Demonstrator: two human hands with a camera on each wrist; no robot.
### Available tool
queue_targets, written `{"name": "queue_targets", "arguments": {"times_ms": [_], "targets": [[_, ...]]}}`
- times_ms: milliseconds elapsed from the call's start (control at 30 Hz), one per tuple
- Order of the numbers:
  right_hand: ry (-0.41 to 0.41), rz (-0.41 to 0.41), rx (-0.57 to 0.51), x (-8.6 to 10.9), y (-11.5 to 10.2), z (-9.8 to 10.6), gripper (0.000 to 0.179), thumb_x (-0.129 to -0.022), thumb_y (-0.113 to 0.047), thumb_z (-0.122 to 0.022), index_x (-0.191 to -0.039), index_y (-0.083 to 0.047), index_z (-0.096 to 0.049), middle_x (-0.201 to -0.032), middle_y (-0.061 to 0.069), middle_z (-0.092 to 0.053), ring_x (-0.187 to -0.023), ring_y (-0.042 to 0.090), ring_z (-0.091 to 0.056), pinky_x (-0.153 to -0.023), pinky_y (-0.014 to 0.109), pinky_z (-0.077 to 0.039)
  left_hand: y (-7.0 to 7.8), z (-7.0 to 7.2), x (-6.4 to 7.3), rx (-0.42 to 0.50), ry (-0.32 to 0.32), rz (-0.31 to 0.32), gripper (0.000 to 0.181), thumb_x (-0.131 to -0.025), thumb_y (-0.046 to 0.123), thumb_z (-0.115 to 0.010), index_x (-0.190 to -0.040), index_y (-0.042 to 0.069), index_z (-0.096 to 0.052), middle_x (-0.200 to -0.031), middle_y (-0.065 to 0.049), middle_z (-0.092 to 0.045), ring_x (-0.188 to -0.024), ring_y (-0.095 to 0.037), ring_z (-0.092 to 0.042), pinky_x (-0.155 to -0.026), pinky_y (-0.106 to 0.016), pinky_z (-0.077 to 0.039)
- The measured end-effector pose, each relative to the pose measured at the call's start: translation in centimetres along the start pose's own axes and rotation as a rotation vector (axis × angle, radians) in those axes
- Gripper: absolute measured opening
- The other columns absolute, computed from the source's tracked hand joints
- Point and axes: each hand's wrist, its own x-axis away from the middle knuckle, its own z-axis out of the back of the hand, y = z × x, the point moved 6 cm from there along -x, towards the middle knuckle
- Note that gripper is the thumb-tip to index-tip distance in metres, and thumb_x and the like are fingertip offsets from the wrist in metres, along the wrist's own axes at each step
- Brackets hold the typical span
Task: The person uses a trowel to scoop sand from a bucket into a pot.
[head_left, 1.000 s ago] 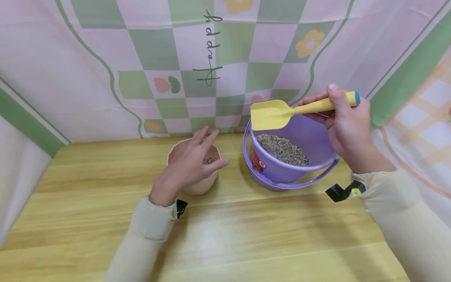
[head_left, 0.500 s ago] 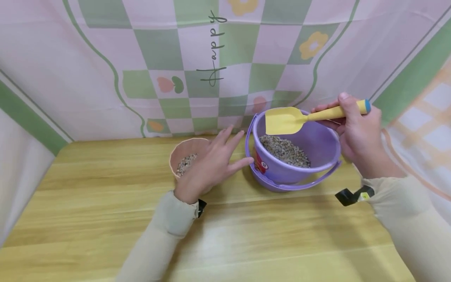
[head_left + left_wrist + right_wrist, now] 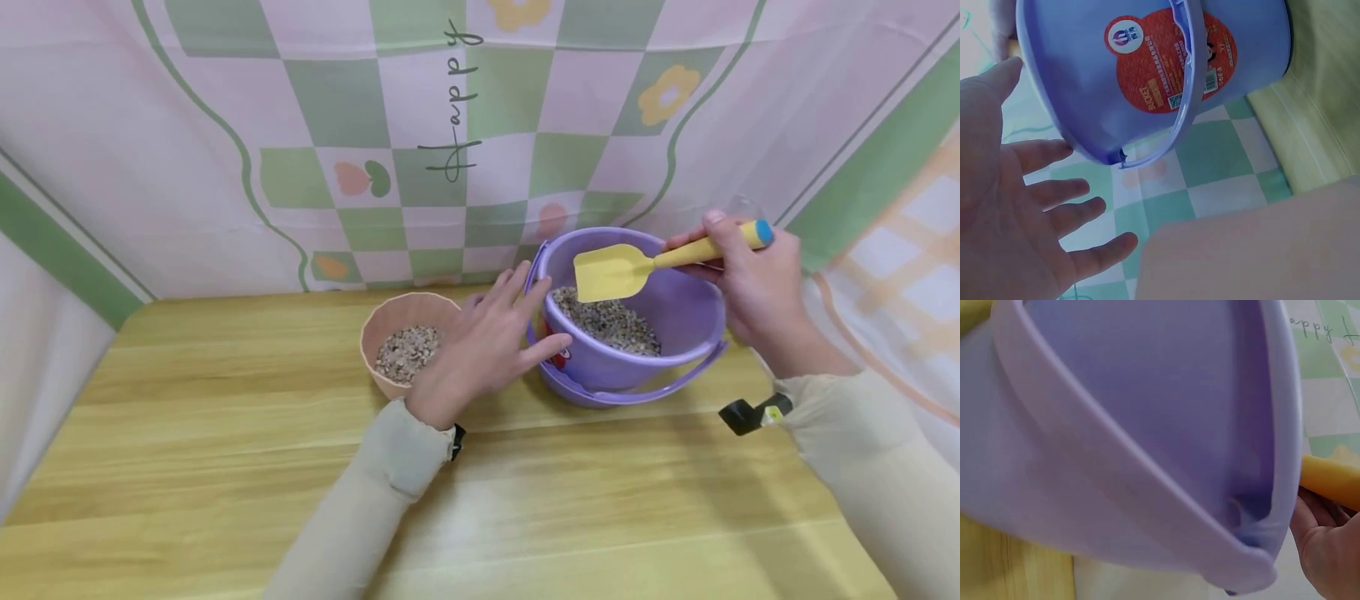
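In the head view a purple bucket (image 3: pixel 596 375) stands on the table, with gravel (image 3: pixel 618 327) inside. My right hand (image 3: pixel 765 287) grips the handle of a yellow toy shovel (image 3: pixel 611 273); the blade hangs over the bucket's mouth. Fingers spread, my left hand (image 3: pixel 487 342) is at the bucket's left rim; whether it touches I cannot tell. Its open palm shows in the left wrist view beside the bucket (image 3: pixel 1079 69) and its red label. Left of that hand sits a peach pot (image 3: pixel 382 321) holding gravel (image 3: pixel 405 354), partly hidden by the hand.
The wooden table (image 3: pixel 187 433) reaches back to a checked cloth (image 3: pixel 420 100) hanging behind it. The bucket's carrying handle (image 3: pixel 660 392) hangs down at the front. Another cloth (image 3: pixel 911 250) is on the right side.
My left hand has moved right, from over the peach pot to the bucket's left rim, uncovering the pot's gravel. The shovel blade has shifted right and lowered over the bucket.
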Motion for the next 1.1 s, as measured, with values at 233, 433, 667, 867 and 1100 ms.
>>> {"name": "queue_targets", "arguments": {"times_ms": [233, 433, 667, 867, 1100], "targets": [[0.001, -0.032, 0.198, -0.4, -0.1, 0.6, 0.031, -0.094, -0.019, -0.071, -0.095, 0.011, -0.07, -0.083, 0.015, -0.075, -0.08, 0.021, -0.075, -0.072, 0.03, -0.057, 0.8, -0.5, -1.0, -0.025, -0.027, -0.011, 0.083, -0.097, 0.072, -0.03, -0.159, 0.017, -0.026, -0.166, -0.007, -0.014, -0.151, -0.024, -0.016, -0.115, -0.051, -0.03], [-0.025, -0.082, 0.28, -0.7, -0.1, 1.0, 0.027, -0.094, -0.021, -0.071, -0.096, 0.006, -0.069, -0.084, 0.011, -0.076, -0.079, 0.018, -0.075, -0.071, 0.027, -0.057, 1.1, -0.7, -1.4, -0.003, -0.017, -0.002, 0.09, -0.094, 0.076, -0.029, -0.158, 0.012, -0.028, -0.166, -0.008, -0.014, -0.151, -0.021, -0.018, -0.117, -0.048, -0.027], [-0.088, -0.069, 0.331, -1.1, -0.5, 0.9, 0.018, -0.095, -0.014, -0.069, -0.095, 0.003, -0.07, -0.083, 0.011, -0.075, -0.077, 0.018, -0.075, -0.07, 0.027, -0.057, 1.5, -0.7, -1.5, 0.009, -0.009, -0.008, 0.101, -0.09, 0.08, -0.032, -0.157, 0.005, -0.026, -0.166, -0.013, -0.01, -0.151, -0.023, -0.016, -0.119, -0.047, -0.024], [-0.147, -0.026, 0.533, -1.6, -0.8, 0.6, 0.017, -0.097, -0.015, -0.066, -0.097, 0.002, -0.07, -0.083, 0.009, -0.075, -0.075, 0.015, -0.074, -0.07, 0.027, -0.058, 1.7, -0.6, -1.5, 0.014, -0.006, -0.018, 0.102, -0.09, 0.079, -0.035, -0.157, 0.001, -0.025, -0.166, -0.015, -0.011, -0.151, -0.024, -0.016, -0.12, -0.045, -0.022], [-0.164, 0.051, 0.916, -1.8, -0.9, 0.5, 0.033, -0.099, -0.029, -0.063, -0.098, 0.002, -0.073, -0.081, -0.002, -0.075, -0.073, 0.004, -0.07, -0.067, 0.015, -0.055, 1.8, -0.6, -1.5, 0.014, 0.017, -0.036, 0.101, -0.091, 0.077, -0.039, -0.155, 0.0, -0.029, -0.164, -0.018, -0.015, -0.15, -0.026, -0.019, -0.119, -0.043, -0.024]]}}
